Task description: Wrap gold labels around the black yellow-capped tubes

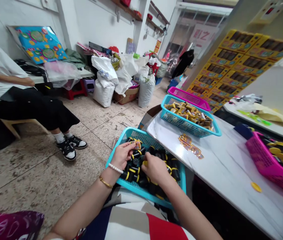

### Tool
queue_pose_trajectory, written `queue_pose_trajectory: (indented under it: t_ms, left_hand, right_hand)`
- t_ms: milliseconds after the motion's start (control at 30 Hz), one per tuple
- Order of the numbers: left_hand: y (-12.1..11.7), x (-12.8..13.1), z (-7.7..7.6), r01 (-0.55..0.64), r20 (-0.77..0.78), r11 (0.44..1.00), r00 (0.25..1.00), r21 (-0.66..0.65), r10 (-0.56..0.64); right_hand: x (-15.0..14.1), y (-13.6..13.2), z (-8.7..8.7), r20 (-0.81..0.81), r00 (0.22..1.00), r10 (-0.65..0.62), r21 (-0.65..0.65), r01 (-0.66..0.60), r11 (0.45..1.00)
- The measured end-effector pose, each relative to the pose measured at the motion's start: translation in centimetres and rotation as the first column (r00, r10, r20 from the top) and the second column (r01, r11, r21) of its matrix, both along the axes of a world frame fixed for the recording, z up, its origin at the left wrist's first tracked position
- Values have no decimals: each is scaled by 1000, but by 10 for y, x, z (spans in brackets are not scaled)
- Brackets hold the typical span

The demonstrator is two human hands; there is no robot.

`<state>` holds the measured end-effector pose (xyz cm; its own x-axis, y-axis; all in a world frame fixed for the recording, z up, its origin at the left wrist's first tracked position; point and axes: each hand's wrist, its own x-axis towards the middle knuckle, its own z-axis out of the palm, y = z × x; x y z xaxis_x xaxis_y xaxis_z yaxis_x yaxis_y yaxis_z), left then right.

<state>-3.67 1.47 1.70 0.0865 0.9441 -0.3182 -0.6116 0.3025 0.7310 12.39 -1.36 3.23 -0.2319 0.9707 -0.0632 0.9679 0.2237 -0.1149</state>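
Note:
A turquoise basket [145, 194] sits at my lap, full of small black canisters [134, 170] with yellow bands or lids. Above its left part, my left hand [121, 154] pinches a small orange-yellow printed label [137, 144] between thumb and fingers. My right hand [156, 167] is down among the canisters with its fingers curled closed. A yellow edge shows at those fingertips, but what they grip is mostly hidden. On the white marbled table [221, 160] lie several loose labels [189, 146] like the pinched one.
Another turquoise basket [191, 128] holds yellow-wrapped pieces beside a pink basket rim [189, 97]. At right stands a pink basket [264, 163] of yellow-capped canisters. Yellow boxes [221, 71] are stacked behind. A seated person [31, 106] is at left; sacks [103, 90] stand along the wall.

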Motion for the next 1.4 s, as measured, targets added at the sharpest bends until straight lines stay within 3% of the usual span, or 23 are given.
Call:
queue_pose_trajectory:
  t_ms: [67,100,167,200,233,267,333,400,700,967,1100,1300,1400]
  left_hand:
    - [1,-1,0,4,37,1000,999,-12,-3]
    - [1,-1,0,16,56,1000,998,-19,-15]
    - [0,2,-2,64,95,997,994,-34,-61]
    - [-1,3,-3,94,115,995,989,-42,-89]
    - [-2,5,-3,124,134,991,984,-50,-116]
    - [-4,7,-4,150,154,987,978,-56,-140]
    - [-6,10,-6,187,192,980,966,-66,-171]
    - [-6,11,-7,214,230,974,954,-70,-193]
    - [-1,9,-11,226,340,969,923,-95,-182]
    - [-1,10,-11,189,340,977,929,-99,-145]
    - [-1,10,-11,181,337,978,931,-100,-138]
    - [0,10,-9,216,387,968,909,-126,-152]
    - [0,10,-8,230,414,964,897,-132,-157]
  right_hand:
    - [17,2,10,-264,964,-14,-29,7,1000]
    - [24,3,14,-475,879,-41,-73,7,997]
    - [33,4,19,-839,524,-145,-184,-23,983]
    - [34,5,19,-922,333,-198,-225,-46,973]
    - [34,6,20,-952,202,-232,-249,-64,966]
    - [32,8,19,-961,117,-250,-259,-72,963]
    - [28,11,18,-966,46,-256,-258,-66,964]
    - [25,14,17,-968,56,-244,-246,-47,968]
    - [22,14,23,-944,300,-136,-135,25,991]
    - [15,11,24,-866,499,-10,54,113,992]
    - [17,9,24,-883,469,-33,20,107,994]
    - [19,10,24,-953,256,-163,-143,93,985]
    - [17,11,21,-959,189,-210,-200,70,977]
